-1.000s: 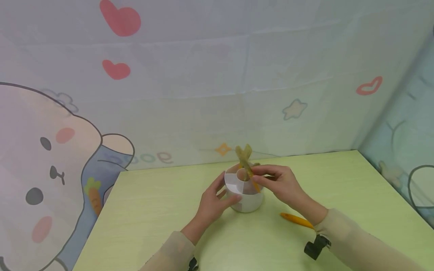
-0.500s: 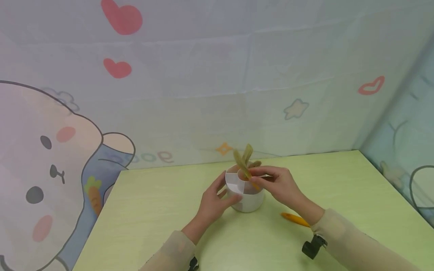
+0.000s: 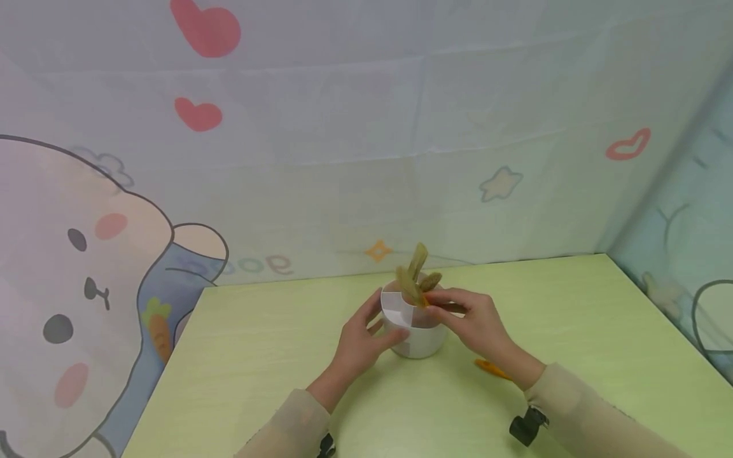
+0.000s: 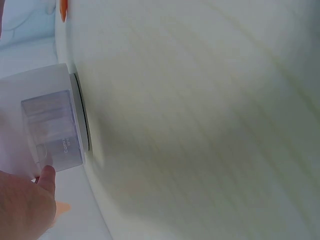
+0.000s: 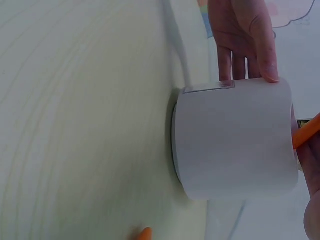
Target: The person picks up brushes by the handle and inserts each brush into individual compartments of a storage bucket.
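My right hand pinches the orange-and-green stick at the mouth of the white holder; my left hand grips the holder's side. Step in hand, I judge: insertion. Next move likely requires aligning the orange end, then lowering. Beyond, green tops protrude; another orange piece lies on the table.
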Demonstrator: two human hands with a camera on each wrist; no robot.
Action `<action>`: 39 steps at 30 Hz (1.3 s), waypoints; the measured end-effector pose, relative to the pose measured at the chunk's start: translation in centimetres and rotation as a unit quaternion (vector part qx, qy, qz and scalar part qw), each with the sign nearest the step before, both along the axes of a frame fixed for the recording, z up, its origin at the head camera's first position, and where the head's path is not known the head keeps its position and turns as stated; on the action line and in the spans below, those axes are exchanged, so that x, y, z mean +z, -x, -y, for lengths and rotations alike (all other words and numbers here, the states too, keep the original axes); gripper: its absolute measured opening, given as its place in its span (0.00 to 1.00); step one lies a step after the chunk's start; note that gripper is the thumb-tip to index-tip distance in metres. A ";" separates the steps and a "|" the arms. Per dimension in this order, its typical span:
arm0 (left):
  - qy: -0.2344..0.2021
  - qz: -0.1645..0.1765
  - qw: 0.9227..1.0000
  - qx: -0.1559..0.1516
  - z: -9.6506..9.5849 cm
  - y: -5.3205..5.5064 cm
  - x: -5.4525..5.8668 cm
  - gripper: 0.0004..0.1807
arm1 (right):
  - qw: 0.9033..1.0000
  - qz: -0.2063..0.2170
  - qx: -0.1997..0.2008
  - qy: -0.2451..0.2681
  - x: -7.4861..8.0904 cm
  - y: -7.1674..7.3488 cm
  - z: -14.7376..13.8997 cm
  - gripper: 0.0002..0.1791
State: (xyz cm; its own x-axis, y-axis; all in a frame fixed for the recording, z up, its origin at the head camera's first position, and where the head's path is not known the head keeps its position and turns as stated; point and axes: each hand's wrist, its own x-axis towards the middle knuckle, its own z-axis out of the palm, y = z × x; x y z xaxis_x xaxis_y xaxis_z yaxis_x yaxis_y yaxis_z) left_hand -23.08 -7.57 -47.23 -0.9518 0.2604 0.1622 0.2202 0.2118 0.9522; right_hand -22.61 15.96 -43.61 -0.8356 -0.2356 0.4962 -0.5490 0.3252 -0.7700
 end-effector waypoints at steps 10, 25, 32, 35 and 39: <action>0.002 0.001 1.000 -0.003 0.0 0.1 -0.1 0.47 | 0.997 -0.074 -0.028 -0.017 -1.4 0.0 0.3 0.14; -0.003 -0.006 1.000 -0.011 0.0 -0.1 0.0 0.46 | 0.971 -0.214 -0.056 -0.089 -1.7 0.2 0.5 0.17; 0.010 -0.004 1.000 -0.007 0.0 0.0 -0.1 0.47 | 0.965 -0.226 -0.069 -0.110 -1.8 0.5 0.6 0.17; 0.010 -0.004 1.000 -0.006 0.0 0.0 -0.1 0.47 | 0.965 -0.226 -0.066 -0.114 -1.7 0.5 0.5 0.17; 0.008 -0.008 1.000 -0.005 0.0 0.1 -0.1 0.47 | 0.967 -0.214 -0.050 -0.128 -1.4 0.3 0.4 0.18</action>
State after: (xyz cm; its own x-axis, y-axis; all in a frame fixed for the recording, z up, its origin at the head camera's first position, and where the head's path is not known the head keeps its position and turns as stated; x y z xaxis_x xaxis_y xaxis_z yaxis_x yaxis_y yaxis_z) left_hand -23.14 -7.56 -47.31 -0.9467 0.2720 0.1727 0.2371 0.2253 0.9450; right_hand -22.87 15.60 -45.03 -0.5914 -0.3250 0.7380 -0.7555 0.5432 -0.3662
